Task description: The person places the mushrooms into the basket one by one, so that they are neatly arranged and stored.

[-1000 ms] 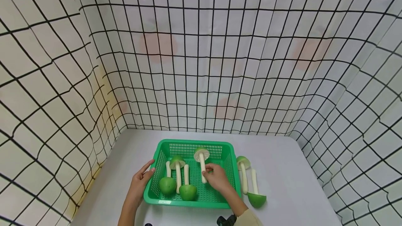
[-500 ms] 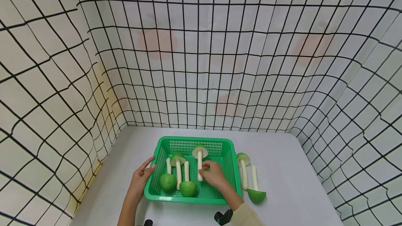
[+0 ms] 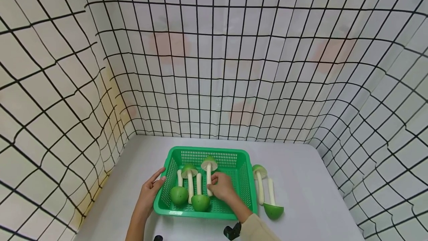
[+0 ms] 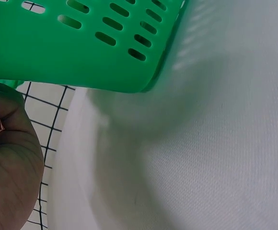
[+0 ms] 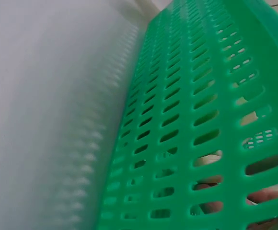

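Note:
In the head view my right hand point(image 3: 222, 187) pinches the white stem of a green-capped mushroom point(image 3: 209, 166) between thumb and fingers, inside the green plastic basket point(image 3: 200, 215). Its cap points toward the far wall. To its left in the basket lie three more mushrooms: one cap-near point(image 3: 179, 195), one cap-far point(image 3: 189, 172) and another cap-near point(image 3: 200, 203). My left hand point(image 3: 148, 192) touches the basket's left rim with extended fingers and thumb. The left wrist view shows part of this hand point(image 4: 9, 163) by the basket's corner. Basket slots mostly hide the right hand in the right wrist view.
Outside the basket's right wall, two mushrooms lie on the white table point(image 3: 301, 181): one cap-far point(image 3: 259, 172), one cap-near point(image 3: 273, 211). White walls behind black grid netting point(image 3: 214, 96) enclose the back and sides. A black object point(image 3: 232, 231) sits by the right sleeve.
My right hand has moved left with the mushroom, bringing it closer to the others in the basket. My left hand stays at the rim.

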A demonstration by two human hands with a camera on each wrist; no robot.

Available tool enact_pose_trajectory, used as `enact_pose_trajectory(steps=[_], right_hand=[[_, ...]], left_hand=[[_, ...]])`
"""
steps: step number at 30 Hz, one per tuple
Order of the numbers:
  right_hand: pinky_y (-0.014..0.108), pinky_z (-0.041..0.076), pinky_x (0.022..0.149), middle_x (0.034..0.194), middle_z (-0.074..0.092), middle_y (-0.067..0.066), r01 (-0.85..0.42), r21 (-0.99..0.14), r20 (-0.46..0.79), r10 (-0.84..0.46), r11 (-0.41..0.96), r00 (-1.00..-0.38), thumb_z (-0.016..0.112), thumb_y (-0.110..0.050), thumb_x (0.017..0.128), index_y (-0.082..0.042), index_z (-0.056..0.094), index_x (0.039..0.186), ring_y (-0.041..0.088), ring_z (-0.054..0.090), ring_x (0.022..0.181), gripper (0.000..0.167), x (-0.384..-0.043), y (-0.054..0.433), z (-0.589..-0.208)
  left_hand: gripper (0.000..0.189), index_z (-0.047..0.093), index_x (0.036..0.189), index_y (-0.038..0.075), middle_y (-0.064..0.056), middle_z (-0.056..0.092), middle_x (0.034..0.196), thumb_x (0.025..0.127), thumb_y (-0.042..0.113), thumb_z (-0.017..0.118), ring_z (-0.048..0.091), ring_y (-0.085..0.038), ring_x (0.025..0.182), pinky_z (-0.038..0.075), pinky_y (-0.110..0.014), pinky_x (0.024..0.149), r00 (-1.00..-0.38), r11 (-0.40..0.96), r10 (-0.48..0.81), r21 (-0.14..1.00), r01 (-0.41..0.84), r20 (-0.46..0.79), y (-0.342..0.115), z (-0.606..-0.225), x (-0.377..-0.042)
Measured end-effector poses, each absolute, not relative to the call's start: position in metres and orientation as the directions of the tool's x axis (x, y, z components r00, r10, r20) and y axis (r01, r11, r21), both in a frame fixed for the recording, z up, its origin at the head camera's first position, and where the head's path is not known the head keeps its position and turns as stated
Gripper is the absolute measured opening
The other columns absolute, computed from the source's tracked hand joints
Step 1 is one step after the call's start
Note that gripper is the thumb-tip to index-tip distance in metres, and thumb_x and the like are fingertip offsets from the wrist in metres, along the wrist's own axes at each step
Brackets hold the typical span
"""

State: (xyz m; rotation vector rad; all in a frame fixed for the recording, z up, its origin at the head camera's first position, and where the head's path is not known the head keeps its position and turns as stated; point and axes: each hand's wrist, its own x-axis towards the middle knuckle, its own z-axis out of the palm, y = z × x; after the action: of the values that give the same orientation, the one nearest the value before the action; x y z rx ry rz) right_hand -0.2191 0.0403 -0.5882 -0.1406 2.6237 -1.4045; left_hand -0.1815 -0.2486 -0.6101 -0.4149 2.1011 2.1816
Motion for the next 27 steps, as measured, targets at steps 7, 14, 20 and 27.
enact_pose_trajectory(steps=[7, 14, 20, 27], right_hand=[[0.028, 0.055, 0.056, 0.085, 0.065, 0.007, -0.002, -0.831, -0.135, -0.204, 0.556, -0.970, 0.079, -0.004, 0.087, 0.004, 0.069, 0.100, 0.016, 0.062, 0.072, 0.018, -0.2172, 0.0370, -0.5918], [0.030, 0.055, 0.060, 0.089, 0.066, 0.008, 0.050, -0.838, -0.211, -0.239, 0.544, -0.948, 0.079, -0.007, 0.088, 0.005, 0.067, 0.107, 0.016, 0.063, 0.075, 0.025, -0.2156, 0.0356, -0.5927], [0.030, 0.054, 0.059, 0.088, 0.066, 0.007, 0.048, -0.835, -0.223, -0.258, 0.548, -0.940, 0.078, -0.008, 0.089, 0.006, 0.067, 0.110, 0.015, 0.063, 0.072, 0.028, -0.2151, 0.0379, -0.5941], [0.035, 0.059, 0.062, 0.095, 0.068, 0.011, 0.059, -0.853, -0.237, -0.283, 0.519, -0.929, 0.074, -0.011, 0.093, 0.008, 0.066, 0.117, 0.017, 0.066, 0.071, 0.033, -0.2144, 0.0424, -0.5951]], left_hand=[[0.059, 0.049, 0.154, 0.029, -0.013, 0.072, 0.112, 0.100, 0.043, 0.066, 0.069, -0.018, 0.089, 0.062, -0.032, 0.074, -0.952, -0.055, -0.130, 0.960, -0.274, -0.279, -0.2476, -0.6116, -0.1809], [0.057, 0.050, 0.153, 0.030, -0.012, 0.072, 0.105, 0.100, 0.042, 0.066, 0.068, -0.018, 0.086, 0.061, -0.032, 0.072, -0.956, -0.055, -0.128, 0.964, -0.259, -0.264, -0.2484, -0.6116, -0.1825], [0.055, 0.052, 0.152, 0.029, -0.014, 0.073, 0.109, 0.100, 0.039, 0.067, 0.071, -0.019, 0.087, 0.062, -0.032, 0.073, -0.958, -0.077, -0.132, 0.966, -0.246, -0.254, -0.2475, -0.6104, -0.1833], [0.055, 0.052, 0.152, 0.029, -0.014, 0.073, 0.109, 0.100, 0.039, 0.068, 0.071, -0.020, 0.088, 0.063, -0.033, 0.074, -0.955, -0.077, -0.135, 0.964, -0.254, -0.262, -0.2479, -0.6101, -0.1818]])
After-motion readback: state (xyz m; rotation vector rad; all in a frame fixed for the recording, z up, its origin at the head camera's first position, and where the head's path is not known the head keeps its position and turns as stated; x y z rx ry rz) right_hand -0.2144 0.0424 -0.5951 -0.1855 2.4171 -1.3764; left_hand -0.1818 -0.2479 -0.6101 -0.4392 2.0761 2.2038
